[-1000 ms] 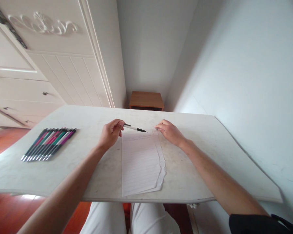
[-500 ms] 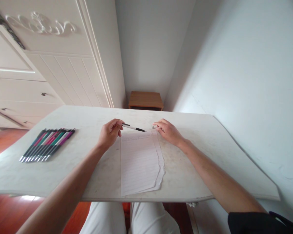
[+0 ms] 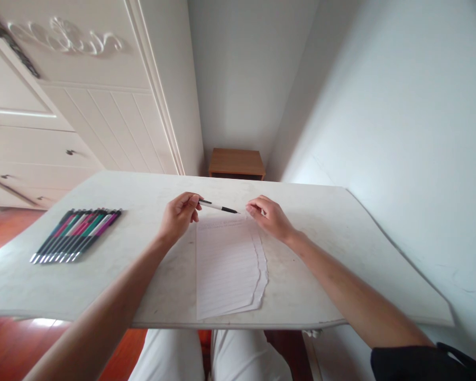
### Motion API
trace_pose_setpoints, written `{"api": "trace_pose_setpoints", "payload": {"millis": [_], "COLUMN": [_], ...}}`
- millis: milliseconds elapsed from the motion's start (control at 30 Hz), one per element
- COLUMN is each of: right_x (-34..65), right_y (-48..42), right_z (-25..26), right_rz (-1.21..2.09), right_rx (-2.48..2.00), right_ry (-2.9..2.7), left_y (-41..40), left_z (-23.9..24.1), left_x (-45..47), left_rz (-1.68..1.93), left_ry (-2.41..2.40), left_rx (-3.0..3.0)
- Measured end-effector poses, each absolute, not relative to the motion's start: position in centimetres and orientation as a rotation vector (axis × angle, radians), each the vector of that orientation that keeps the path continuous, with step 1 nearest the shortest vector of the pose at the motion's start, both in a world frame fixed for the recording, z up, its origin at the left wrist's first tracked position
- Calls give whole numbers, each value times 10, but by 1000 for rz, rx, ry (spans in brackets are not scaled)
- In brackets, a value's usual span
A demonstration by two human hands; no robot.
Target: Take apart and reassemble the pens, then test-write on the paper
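My left hand (image 3: 181,214) is closed on a white and black pen (image 3: 219,206) held above the top of the paper, pointing right. A thin refill point shows beyond its black grip, without the silver cone the other pens have. Close to that point is my right hand (image 3: 270,216), its thumb and fingers pinched together; the small silver pen tip seen there earlier is now mostly hidden by the fingers. Beneath both hands lie lined paper sheets (image 3: 226,264) with torn right edges and some writing along the top line.
A row of several coloured pens (image 3: 77,235) with silver tips lies at the left of the white table (image 3: 321,280). Behind the table stand a small brown wooden cabinet (image 3: 237,161) and a cream wardrobe (image 3: 115,121). A pale wall (image 3: 412,132) borders the right side.
My right hand has moved slightly left and its fingers have closed over the small silver pen tip, nearer the pen's point. The pen has shifted a little right in my left hand.
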State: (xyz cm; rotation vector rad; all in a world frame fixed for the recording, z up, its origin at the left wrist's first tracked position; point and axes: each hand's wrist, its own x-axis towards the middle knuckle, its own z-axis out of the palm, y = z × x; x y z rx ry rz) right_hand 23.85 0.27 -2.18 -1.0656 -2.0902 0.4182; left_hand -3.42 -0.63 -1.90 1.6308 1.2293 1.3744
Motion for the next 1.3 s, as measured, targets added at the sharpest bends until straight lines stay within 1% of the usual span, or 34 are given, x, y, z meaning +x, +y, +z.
{"api": "trace_pose_setpoints", "payload": {"millis": [200, 467, 633, 800, 1100, 1300], "right_x": [219, 210, 213, 213, 212, 211], "right_y": [-14, -20, -15, -13, -15, -17], "right_z": [-16, -22, -27, -31, -31, -26], "right_rz": [689, 862, 896, 844, 983, 915], "right_rx": [-1007, -1057, -1134, -1182, -1113, -1120], "right_ry": [-2053, -1897, -1793, -1814, -1754, -1751], "left_y": [-12, -20, -22, -20, -21, -23], "left_z": [-12, -9, -8, -9, -11, -8], "left_x": [-28, -21, -20, -17, -16, -14], "left_rz": [1383, 1336, 1328, 1328, 1402, 1375], "left_ry": [1169, 1116, 1077, 1146, 1245, 1174], "left_rx": [1584, 1598, 1562, 1597, 1553, 1532]}}
